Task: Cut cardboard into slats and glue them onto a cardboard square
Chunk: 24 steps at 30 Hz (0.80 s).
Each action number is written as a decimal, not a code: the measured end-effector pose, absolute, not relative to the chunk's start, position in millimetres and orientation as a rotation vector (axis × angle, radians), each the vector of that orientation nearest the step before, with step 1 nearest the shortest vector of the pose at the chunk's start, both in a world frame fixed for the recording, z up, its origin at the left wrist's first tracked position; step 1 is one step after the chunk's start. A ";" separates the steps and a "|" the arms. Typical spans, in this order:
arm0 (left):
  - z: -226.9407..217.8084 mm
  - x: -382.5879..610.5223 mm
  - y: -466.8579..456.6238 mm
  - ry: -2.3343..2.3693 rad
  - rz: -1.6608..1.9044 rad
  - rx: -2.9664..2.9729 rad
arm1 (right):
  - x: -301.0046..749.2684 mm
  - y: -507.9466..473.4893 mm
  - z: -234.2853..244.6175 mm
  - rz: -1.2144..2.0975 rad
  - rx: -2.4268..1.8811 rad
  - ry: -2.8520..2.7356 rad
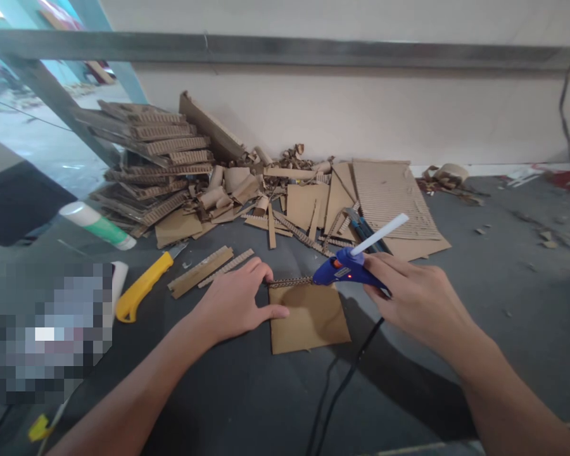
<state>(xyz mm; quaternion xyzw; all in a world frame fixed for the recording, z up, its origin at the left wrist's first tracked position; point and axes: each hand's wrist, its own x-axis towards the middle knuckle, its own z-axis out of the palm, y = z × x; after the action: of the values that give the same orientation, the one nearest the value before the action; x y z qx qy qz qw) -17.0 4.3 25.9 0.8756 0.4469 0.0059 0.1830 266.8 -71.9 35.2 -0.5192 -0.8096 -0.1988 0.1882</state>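
Note:
My right hand (pixel 420 301) grips a blue hot glue gun (pixel 342 270) with a white glue stick (pixel 380 234) poking out of its back. The nozzle points left at a narrow corrugated cardboard strip (pixel 289 281) lying along the top edge of a brown cardboard square (pixel 308 318). My left hand (pixel 235 303) rests on the grey surface at the square's left edge, fingers bent, thumb on the card and fingertips touching the strip's left end. The gun's black cord (pixel 346 373) trails toward me.
A yellow utility knife (pixel 145 286) and loose cardboard strips (pixel 202 271) lie to the left. A glue bottle (pixel 97 225) lies beyond them. Stacked corrugated sheets (pixel 147 161) and cardboard scraps (pixel 313 202) pile against the wall. A blurred patch covers the lower left.

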 end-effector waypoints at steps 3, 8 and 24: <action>25.6 -16.9 4.2 1.260 0.008 2.485 | 268.7 -72.7 37.7 -0.541 -1.469 -2.284; 25.3 -16.1 4.6 1.267 -0.021 2.492 | 276.2 -74.7 39.3 -0.470 -1.481 -2.325; 21.2 -18.4 7.6 1.254 -0.016 2.523 | 296.2 -73.3 46.0 -0.343 -1.691 -2.263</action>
<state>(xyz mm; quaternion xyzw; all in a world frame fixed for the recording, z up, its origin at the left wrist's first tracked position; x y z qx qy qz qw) -18.4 7.6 21.2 0.8838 0.4392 -0.0055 0.1615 296.2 -73.3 46.0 -0.5876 -0.7866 -0.1194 0.1475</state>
